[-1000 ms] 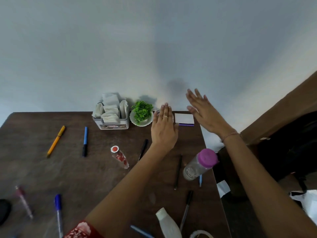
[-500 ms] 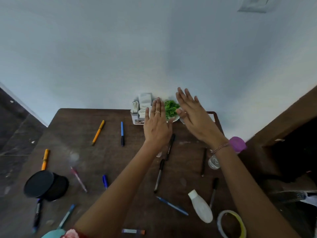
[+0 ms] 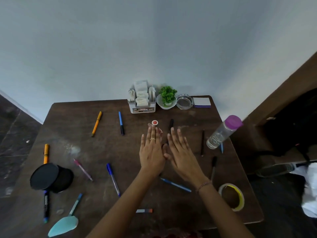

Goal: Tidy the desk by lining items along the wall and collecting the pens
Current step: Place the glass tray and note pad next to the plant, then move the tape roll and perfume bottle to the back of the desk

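Pens lie scattered across the desk (image 3: 103,148), none collected yet, among them an orange pen (image 3: 96,123) and a blue pen (image 3: 121,122). Both hands have drawn back from the wall, where the napkin holder (image 3: 142,100), plant (image 3: 167,97), glass dish (image 3: 184,101) and notepad (image 3: 201,102) stand in a row, so that part looks settled. The left hand (image 3: 151,152) and right hand (image 3: 181,152) are flat at mid-desk, fingers straight, holding nothing. The left fingertips reach a small red-capped bottle (image 3: 154,122), probably next for the row. A water bottle (image 3: 223,132), tape roll (image 3: 231,197) and black lids (image 3: 45,176) clutter the space between the pens.
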Tool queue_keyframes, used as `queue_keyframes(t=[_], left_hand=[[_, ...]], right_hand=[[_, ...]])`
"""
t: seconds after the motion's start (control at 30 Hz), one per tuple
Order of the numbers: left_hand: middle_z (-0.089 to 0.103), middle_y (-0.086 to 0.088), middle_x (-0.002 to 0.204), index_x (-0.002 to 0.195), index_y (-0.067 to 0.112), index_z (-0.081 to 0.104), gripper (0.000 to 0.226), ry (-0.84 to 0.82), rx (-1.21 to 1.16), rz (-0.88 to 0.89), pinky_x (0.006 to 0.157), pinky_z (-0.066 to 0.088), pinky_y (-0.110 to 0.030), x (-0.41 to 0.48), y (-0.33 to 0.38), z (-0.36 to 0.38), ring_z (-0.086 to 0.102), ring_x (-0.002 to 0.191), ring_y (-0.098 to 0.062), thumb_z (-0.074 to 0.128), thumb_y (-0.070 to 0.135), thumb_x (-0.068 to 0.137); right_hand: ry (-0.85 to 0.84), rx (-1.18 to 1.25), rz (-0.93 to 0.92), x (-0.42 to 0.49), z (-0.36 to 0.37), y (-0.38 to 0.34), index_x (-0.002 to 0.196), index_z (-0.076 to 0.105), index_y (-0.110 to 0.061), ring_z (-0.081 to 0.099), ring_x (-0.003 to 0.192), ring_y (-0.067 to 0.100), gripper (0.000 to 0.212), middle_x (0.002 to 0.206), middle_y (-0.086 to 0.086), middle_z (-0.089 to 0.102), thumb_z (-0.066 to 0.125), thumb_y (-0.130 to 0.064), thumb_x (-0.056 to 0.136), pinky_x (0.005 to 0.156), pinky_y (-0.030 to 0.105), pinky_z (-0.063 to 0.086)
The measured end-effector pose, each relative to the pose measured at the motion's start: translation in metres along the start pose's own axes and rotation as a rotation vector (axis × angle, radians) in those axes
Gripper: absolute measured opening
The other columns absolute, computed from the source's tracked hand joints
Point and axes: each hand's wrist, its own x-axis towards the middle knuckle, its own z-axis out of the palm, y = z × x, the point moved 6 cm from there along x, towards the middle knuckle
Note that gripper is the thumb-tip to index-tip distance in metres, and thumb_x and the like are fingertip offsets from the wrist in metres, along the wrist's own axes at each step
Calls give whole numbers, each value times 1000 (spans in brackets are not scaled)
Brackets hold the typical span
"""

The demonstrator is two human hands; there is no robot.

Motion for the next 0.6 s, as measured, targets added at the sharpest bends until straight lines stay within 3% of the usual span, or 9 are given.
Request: queue_keyframes(t=[0.17,0.27,0.3,0.37,0.43,0.5,0.6], left_hand=[[-10,-4,158,150,10,-3,69,-52,-70,61,115,-10,-33,-25,32,25,-13,144,-13,2,46,91],[16,-8,157,149,6,18,71,-69,-133,100,118,13,-35,-37,62,31,13,146,-19,8,46,91],[31,-8,153,147,7,28,65,-75,-167,106,113,28,-35,-40,71,33,27,142,-21,16,44,95],[58,-2,127,129,15,52,45,-97,-222,116,85,46,-27,-47,91,34,54,118,-17,30,40,98],[63,4,99,100,20,60,31,-127,-254,143,64,36,-21,-53,110,33,58,87,-8,34,38,99],[64,4,90,89,21,60,31,-181,-305,182,62,35,-21,-61,127,37,57,76,-7,36,36,99],[67,-1,87,88,15,65,34,-315,-416,189,69,48,-26,-74,148,57,63,79,-13,39,35,99]], right_hand=[[-8,-13,150,-53,14,30,150,1,-14,-15,145,17,67,158,3,-12,8,-53,96,117,35,-6],[-21,21,225,-82,21,54,150,0,-16,-17,144,13,67,158,-1,-14,4,-54,95,118,34,-7],[-21,38,253,-91,23,63,150,0,-17,-18,144,11,66,158,-3,-14,5,-54,95,118,33,-6],[-17,75,317,-105,23,81,150,5,-18,-15,144,8,65,158,-5,-9,9,-52,94,118,31,-3],[13,98,377,-118,21,99,149,16,-15,-6,145,9,63,158,-3,4,14,-46,94,117,32,4],[61,122,444,-129,16,119,146,27,-12,10,145,14,56,156,1,18,22,-36,95,115,33,13],[95,173,576,-148,14,153,139,42,-14,31,136,18,42,146,5,38,41,-14,96,113,33,28]])
